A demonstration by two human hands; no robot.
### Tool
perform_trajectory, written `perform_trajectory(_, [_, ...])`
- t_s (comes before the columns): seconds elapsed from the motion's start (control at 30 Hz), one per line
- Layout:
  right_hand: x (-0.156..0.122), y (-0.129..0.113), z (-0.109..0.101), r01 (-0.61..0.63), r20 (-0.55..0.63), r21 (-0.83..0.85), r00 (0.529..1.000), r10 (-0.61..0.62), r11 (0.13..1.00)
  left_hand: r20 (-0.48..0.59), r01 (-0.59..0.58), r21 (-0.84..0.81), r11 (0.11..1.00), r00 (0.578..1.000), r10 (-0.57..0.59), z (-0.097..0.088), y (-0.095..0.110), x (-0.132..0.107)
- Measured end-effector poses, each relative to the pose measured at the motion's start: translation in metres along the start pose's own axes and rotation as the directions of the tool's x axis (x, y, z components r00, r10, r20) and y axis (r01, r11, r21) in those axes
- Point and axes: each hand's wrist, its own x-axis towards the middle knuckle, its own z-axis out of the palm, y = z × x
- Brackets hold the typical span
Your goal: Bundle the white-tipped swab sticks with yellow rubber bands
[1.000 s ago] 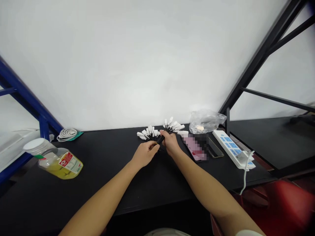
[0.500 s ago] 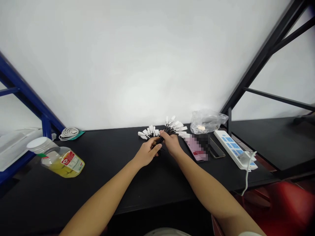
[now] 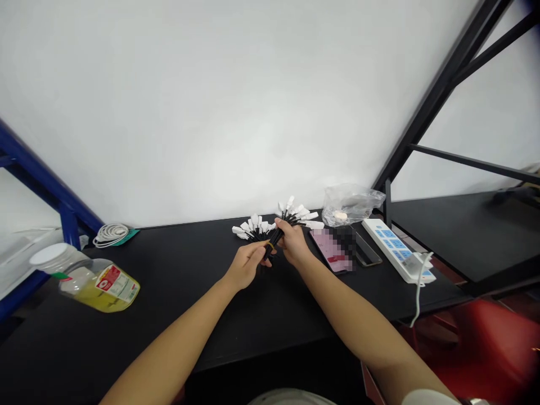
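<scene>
A bundle of short black cables (image 3: 276, 236) with white connectors (image 3: 297, 211) fanned out at its top stands tilted over the black table. My right hand (image 3: 293, 244) is closed around the upper part of its black leads. Lower down, my left hand (image 3: 244, 265) pinches the same bundle, thumb and fingers beside a yellowish rubber band (image 3: 270, 245) that circles the leads. Just behind my left hand is a second fan of white connectors (image 3: 253, 225) on black leads. Whether these belong to the held bundle is hidden by my fingers.
To the right lie a pink-screened phone (image 3: 327, 244), a dark phone (image 3: 367, 250), a clear plastic bag (image 3: 352, 202) and a white power strip (image 3: 390, 239) with a cord. A plastic jar (image 3: 101, 287) and coiled white cable (image 3: 110, 235) are at left. The wall stands behind.
My left hand has shifted down and left along the bundle, and the rubber band now shows. My right hand keeps its grip. The view has turned slightly.
</scene>
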Motion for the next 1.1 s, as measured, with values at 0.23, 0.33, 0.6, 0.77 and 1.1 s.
perform_trajectory(0.23, [0.002,-0.003,-0.003,-0.094,0.032,0.037,0.995,0.093,0.995,0.012,0.175,-0.242,0.954,0.984,-0.177,-0.003,0.003,0.007])
perform_trajectory(0.33, [-0.003,-0.003,0.0,-0.144,0.058,-0.012,0.988,0.144,0.99,0.142,0.253,-0.31,0.916,0.965,-0.219,-0.005,0.003,0.009])
perform_trajectory(0.6, [-0.005,0.009,0.002,-0.239,0.131,-0.092,0.959,0.25,0.967,0.193,0.158,0.001,0.987,0.969,-0.155,-0.004,0.01,0.003])
perform_trajectory(0.77, [-0.004,0.01,0.003,-0.242,0.114,-0.121,0.96,0.255,0.963,0.104,0.017,0.269,0.963,0.994,-0.047,-0.002,0.012,0.0])
perform_trajectory(1.1, [0.015,0.007,-0.011,-0.096,-0.061,0.021,0.993,0.097,0.995,0.205,-0.053,0.295,0.954,0.979,-0.009,-0.001,0.011,-0.003])
